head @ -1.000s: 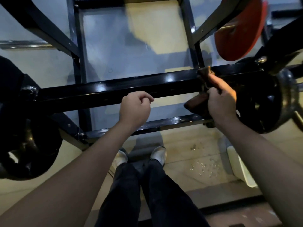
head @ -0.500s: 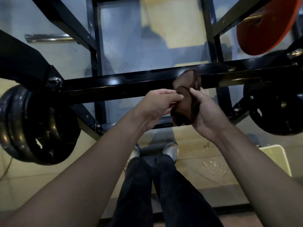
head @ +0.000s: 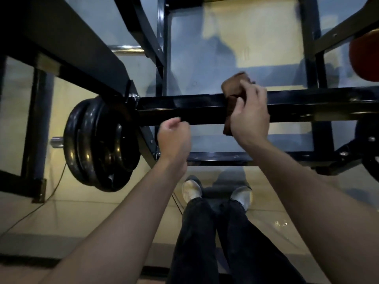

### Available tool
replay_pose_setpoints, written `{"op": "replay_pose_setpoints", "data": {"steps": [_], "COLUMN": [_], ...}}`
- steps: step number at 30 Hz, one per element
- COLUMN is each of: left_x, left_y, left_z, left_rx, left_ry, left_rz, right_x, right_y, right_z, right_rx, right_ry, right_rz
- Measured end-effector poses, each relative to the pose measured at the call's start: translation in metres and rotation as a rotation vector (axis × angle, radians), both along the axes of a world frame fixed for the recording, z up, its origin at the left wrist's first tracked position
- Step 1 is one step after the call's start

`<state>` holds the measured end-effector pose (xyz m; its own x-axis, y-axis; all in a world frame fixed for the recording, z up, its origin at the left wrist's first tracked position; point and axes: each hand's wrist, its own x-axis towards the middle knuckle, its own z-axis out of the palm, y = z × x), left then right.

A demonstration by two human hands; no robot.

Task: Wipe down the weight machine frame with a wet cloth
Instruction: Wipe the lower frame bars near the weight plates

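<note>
A glossy black crossbar [head: 184, 108] of the weight machine frame runs left to right across the middle of the view. A brown cloth [head: 233, 84] is draped over the bar. My right hand [head: 249, 115] grips the cloth against the bar, thumb on the near face and fingers over the top. My left hand [head: 174, 138] hovers just below the bar to the left of the cloth, fingers loosely curled, holding nothing.
Black weight plates [head: 98, 144] hang on a peg at the left end of the bar. An orange-red plate [head: 365, 58] shows at the right edge. Black uprights [head: 162, 48] rise behind. My legs and shoes [head: 192, 190] stand on the tiled floor, with a thin cable [head: 41, 206] at left.
My right hand has slid the cloth left along the crossbar. My left hand touched the cloth half a second ago and has since let go, dropping below the bar. The view shifted left.
</note>
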<state>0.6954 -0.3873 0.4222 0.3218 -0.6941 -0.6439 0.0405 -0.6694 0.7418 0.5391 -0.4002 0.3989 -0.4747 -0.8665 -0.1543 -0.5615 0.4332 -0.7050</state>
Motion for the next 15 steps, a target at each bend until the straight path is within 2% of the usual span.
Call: {"op": "replay_pose_setpoints", "data": {"steps": [2,4,7,9,12,15], "left_x": [0.029,0.062,0.093,0.105,0.124,0.132], "left_y": [-0.010,-0.029,-0.056,-0.068,-0.080,-0.081], "left_z": [0.001,0.007,0.018,0.017,0.007,0.003], "left_rx": [-0.060,-0.177,-0.335,-0.363,-0.436,-0.454], "left_ry": [-0.355,-0.523,-0.413,-0.379,-0.512,-0.629], "left_rz": [0.162,0.185,0.074,0.044,0.030,-0.076], "right_x": [0.007,0.025,0.062,0.091,0.145,0.188], "right_y": [-0.005,-0.014,-0.030,-0.045,-0.066,-0.078], "right_z": [-0.008,-0.010,-0.006,-0.001,0.008,0.015], "right_rx": [0.073,0.138,0.229,0.301,0.339,0.426], "right_ry": [0.119,0.205,0.256,0.273,0.248,0.128], "right_rz": [-0.022,0.066,0.263,0.387,0.554,0.727]}}
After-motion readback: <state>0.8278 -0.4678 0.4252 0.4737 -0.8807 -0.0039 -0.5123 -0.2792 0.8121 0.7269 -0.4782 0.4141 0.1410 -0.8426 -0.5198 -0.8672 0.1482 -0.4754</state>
